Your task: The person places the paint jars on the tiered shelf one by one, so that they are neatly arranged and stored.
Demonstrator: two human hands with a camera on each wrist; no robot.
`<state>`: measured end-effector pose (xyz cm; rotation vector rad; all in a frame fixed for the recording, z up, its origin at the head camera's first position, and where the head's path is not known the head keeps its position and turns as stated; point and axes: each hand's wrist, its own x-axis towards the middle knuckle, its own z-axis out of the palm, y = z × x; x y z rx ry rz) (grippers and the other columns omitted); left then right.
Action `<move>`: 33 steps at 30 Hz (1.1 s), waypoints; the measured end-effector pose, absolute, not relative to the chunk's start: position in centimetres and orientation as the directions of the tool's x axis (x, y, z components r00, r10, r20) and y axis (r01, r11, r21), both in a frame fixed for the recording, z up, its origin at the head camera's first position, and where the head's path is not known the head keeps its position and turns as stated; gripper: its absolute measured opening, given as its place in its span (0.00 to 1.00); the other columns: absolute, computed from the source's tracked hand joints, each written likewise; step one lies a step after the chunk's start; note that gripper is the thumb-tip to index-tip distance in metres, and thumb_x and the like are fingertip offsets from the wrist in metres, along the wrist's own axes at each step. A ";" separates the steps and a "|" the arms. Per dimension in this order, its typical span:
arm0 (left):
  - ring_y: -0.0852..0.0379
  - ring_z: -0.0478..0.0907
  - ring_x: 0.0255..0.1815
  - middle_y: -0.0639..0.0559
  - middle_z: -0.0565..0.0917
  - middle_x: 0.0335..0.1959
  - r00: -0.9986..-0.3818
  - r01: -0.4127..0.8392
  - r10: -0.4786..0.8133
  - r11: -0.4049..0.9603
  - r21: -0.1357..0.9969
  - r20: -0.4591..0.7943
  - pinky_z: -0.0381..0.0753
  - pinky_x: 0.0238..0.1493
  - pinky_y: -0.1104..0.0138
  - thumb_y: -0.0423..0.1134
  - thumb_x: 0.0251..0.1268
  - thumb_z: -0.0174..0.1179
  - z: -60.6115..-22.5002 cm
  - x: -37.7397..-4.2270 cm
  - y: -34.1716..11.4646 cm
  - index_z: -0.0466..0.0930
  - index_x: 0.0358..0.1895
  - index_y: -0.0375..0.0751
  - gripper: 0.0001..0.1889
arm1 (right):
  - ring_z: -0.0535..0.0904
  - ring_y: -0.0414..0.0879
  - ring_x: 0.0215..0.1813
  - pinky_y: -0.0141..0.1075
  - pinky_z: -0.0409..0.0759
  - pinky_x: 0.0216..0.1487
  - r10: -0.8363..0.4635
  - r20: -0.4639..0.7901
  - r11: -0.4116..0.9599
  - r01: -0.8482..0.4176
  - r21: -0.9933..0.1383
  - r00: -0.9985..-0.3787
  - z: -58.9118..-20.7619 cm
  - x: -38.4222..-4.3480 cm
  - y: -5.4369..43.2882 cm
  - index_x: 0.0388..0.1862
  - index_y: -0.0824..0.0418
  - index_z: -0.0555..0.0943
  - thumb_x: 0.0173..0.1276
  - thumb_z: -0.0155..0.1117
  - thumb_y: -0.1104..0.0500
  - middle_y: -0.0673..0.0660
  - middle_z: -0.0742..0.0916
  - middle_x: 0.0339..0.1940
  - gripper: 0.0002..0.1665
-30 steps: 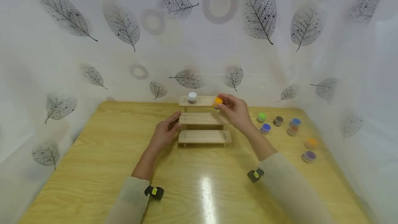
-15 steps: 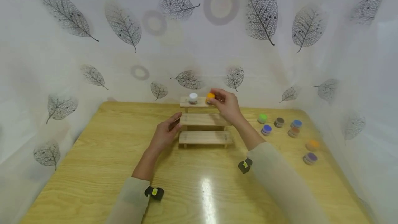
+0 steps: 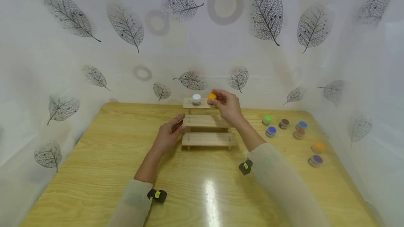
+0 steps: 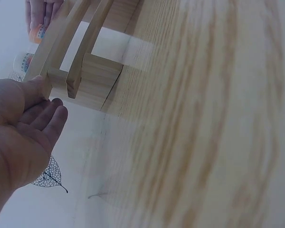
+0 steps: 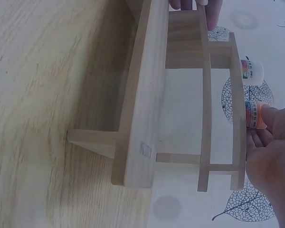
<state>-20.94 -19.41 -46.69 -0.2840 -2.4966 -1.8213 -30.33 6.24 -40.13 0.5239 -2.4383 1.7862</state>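
A three-tier wooden display stand (image 3: 208,139) is on the table in the head view. My left hand (image 3: 166,134) grips the left end of its middle step, thumb and fingers at the wood's edge in the left wrist view. My right hand (image 3: 229,107) pinches a small orange-lidded paint jar (image 3: 211,98) on the top step. In the right wrist view the orange jar (image 5: 254,115) stands against the step, with thumb and fingers around it. Beside it, to the left in the head view, a white-lidded paint jar (image 3: 196,99) stands apart on the same step.
Several more small jars are at the table's right, among them a green one (image 3: 267,119), a blue one (image 3: 271,131), a brown one (image 3: 299,133) and a purple one (image 3: 316,160). Behind the wooden table (image 3: 126,164) hangs a leaf-printed white curtain (image 3: 195,52).
My right hand has moved left with the orange jar, bringing it onto the top step near the white one. My left hand has stayed at the stand's left end.
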 end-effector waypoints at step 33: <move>0.42 0.70 0.78 0.42 0.68 0.81 -0.975 0.199 0.155 0.300 0.933 0.159 0.80 0.69 0.64 0.34 0.83 0.58 -46.8 -21.0 -19.6 0.67 0.81 0.40 0.28 | 0.76 0.57 0.75 0.32 0.78 0.71 -0.148 0.270 0.180 -0.294 -0.939 -0.951 -42.6 -23.5 12.9 0.74 0.69 0.75 0.76 0.69 0.65 0.66 0.80 0.72 0.30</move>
